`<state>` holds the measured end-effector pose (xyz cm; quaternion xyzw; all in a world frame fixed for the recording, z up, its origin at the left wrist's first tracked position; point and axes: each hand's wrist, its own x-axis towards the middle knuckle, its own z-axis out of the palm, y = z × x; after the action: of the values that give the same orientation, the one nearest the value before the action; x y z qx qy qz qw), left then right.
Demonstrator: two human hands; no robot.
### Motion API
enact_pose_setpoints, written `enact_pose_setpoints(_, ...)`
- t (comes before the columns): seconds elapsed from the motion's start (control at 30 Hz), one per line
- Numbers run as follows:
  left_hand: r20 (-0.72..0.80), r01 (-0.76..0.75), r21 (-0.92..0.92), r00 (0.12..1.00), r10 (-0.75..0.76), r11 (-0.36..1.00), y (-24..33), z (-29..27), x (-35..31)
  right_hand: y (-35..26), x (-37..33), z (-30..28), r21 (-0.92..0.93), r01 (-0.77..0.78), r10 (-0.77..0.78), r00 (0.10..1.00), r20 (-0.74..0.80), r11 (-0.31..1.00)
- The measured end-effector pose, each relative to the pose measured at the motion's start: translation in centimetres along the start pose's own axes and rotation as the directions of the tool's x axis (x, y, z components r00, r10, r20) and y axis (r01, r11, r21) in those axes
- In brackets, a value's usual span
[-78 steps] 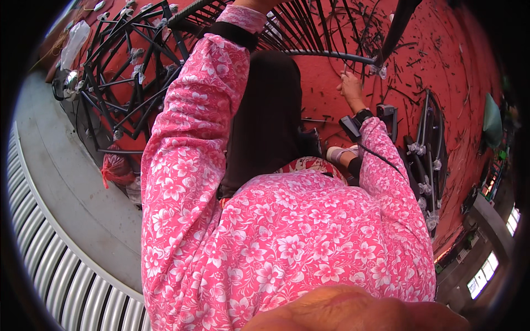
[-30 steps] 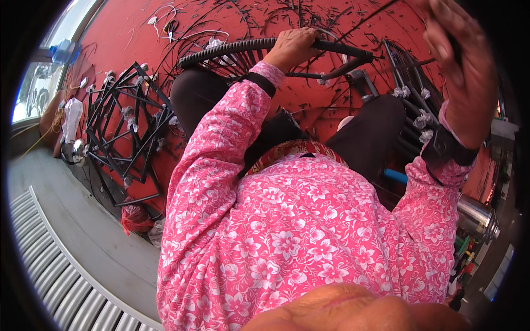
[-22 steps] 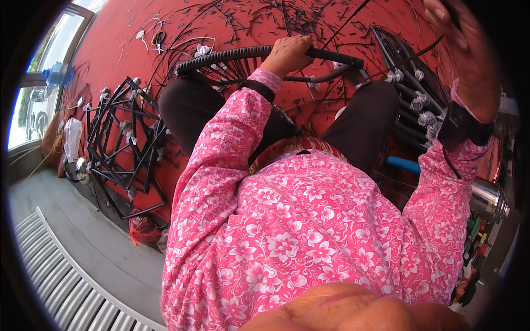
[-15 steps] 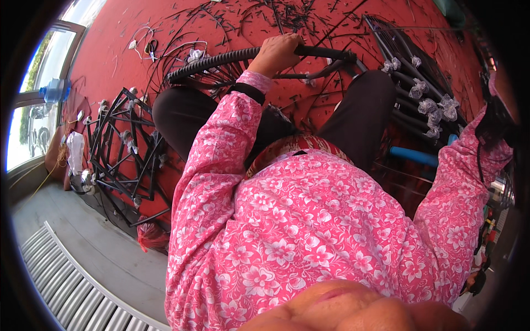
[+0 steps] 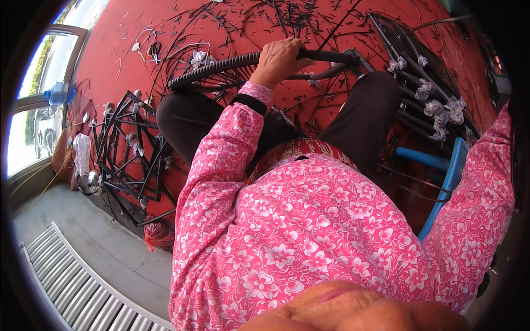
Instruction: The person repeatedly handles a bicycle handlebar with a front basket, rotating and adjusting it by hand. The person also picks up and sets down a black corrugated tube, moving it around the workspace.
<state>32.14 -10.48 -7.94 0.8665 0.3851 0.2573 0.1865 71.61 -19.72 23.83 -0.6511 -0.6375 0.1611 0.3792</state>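
My left hand (image 5: 279, 59) is closed over a curved black frame bar (image 5: 226, 62) that lies across in front of my knees. Left of the hand, dark strip is wound round the bar in close ridges; on the right the bar looks smooth. Thin black strips (image 5: 185, 49) fan out loosely behind it. My right arm (image 5: 486, 182) reaches out to the right edge of the picture, and its hand is out of sight there. Beside that arm stands a blue frame (image 5: 450, 182).
Black frames (image 5: 132, 160) with plastic-wrapped ends stack at left; more wrapped black tubes (image 5: 419, 94) lie at right. Scissors (image 5: 154, 51) and black offcuts (image 5: 298, 19) lie on the red floor (image 5: 118, 49). A silver slatted rack (image 5: 83, 281) stands at lower left.
My right arm has swung outward and up, taking its hand out of view and uncovering more of the blue frame. The left hand stays on the bar, its thumb now more extended.
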Motion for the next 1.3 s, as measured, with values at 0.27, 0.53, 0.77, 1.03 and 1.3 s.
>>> enact_pose_setpoints(0.27,0.049,0.033,-0.039,0.998,-0.031,0.999,-0.2,-0.2,0.1,4.1,2.8,3.0,-0.092,-0.019,0.022,0.999,0.031,0.996)
enact_pose_setpoints(0.53,0.068,0.050,-0.085,0.997,-0.044,0.995,-0.1,-0.2,0.0,5.7,4.8,20.6,0.069,0.089,-0.108,0.929,0.354,0.994)
enact_pose_setpoints(0.77,0.103,0.062,-0.075,0.993,-0.054,0.995,-0.5,-0.4,-0.1,7.8,-1.8,34.6,0.062,-0.198,0.117,0.775,0.621,0.978)
enact_pose_setpoints(1.03,-0.141,0.134,-0.066,0.980,-0.142,0.989,1.6,-1.0,-1.3,7.9,-2.1,36.4,0.255,-0.254,0.135,0.905,0.404,0.933)
enact_pose_setpoints(1.3,-0.346,0.210,-0.039,0.914,-0.210,0.977,3.3,-1.7,-5.1,8.9,-1.5,36.4,0.322,-0.408,0.210,0.838,0.504,0.855)
